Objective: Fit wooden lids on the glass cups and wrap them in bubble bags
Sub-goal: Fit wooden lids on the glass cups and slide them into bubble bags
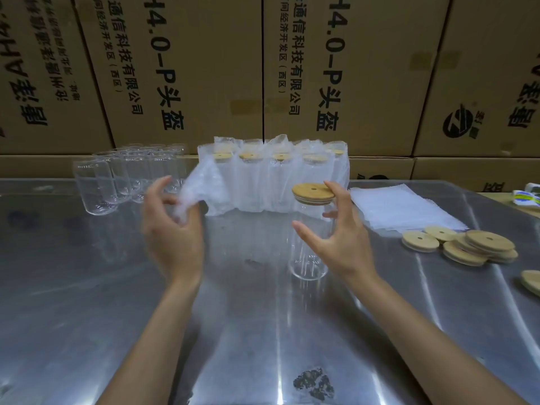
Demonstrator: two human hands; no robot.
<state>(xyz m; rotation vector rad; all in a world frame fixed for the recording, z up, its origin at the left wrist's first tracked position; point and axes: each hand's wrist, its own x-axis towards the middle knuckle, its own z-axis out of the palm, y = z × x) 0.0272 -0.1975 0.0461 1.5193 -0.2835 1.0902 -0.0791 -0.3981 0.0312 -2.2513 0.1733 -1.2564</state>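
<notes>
Since the lid is already seated, the step in hand: getting the bubble bag over the lidded cup.
Bench: shiny metal, near part bare but for a dark smudge; a slippery top, so I judge the cup should be steadied while the bag goes on.
Right hand: fingers curled round the glass cup from the right side, upper fingers touching the rim of the wooden lid; it holds the cup, which stands upright at the middle of the bench.
Left hand: pinches a bubble bag by one edge, lifted just left of the cup; whether the bag's mouth is open I cannot tell.
How to do it well: spread the bag's mouth wide first, keep the lid pressed flat so it does not pop off, then slide the cup in base first or draw the bag down over the lid in one straight pull.
Risk: glass on metal can skid or tip if the bag snags on the lid's edge.
Spare lids: a loose pile to the right.
Flat bags: a stack beyond them, right.
Bare cups: clustered far left, without lids.
Wrapped cups: a row at the far middle, lids showing in the bag tops.
Cartons: stacked behind the bench.
</notes>
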